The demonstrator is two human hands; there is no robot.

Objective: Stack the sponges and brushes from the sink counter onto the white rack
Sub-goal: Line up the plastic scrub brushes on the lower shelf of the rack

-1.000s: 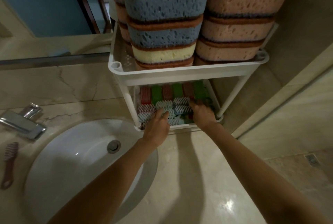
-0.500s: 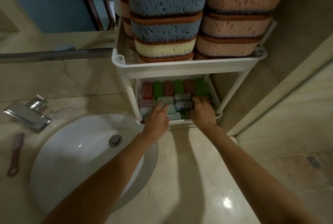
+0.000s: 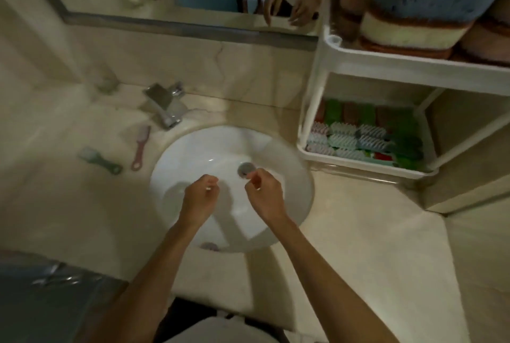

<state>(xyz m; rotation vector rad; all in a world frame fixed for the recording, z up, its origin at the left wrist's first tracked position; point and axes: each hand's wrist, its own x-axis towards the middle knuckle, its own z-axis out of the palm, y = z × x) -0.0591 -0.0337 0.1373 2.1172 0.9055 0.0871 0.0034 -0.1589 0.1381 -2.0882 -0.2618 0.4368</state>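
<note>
Counter (image 3: 358, 246) | pink brush (image 3: 140, 146), green brush (image 3: 99, 162) | left hand (image 3: 197, 200), right hand (image 3: 266, 196) empty, curled over sink (image 3: 193, 155)

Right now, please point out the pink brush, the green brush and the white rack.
pink brush (image 3: 140, 148), head view, its handle.
green brush (image 3: 105, 163), head view, its handle.
white rack (image 3: 414, 69), head view, upper shelf's front rim.

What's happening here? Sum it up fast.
A person is stocking the white rack: sponges on its top shelf, brushes on its lower one. The left hand and right hand hover over the sink, holding nothing. A pink brush and a green brush lie on the counter left of the sink, not yet racked.
</note>
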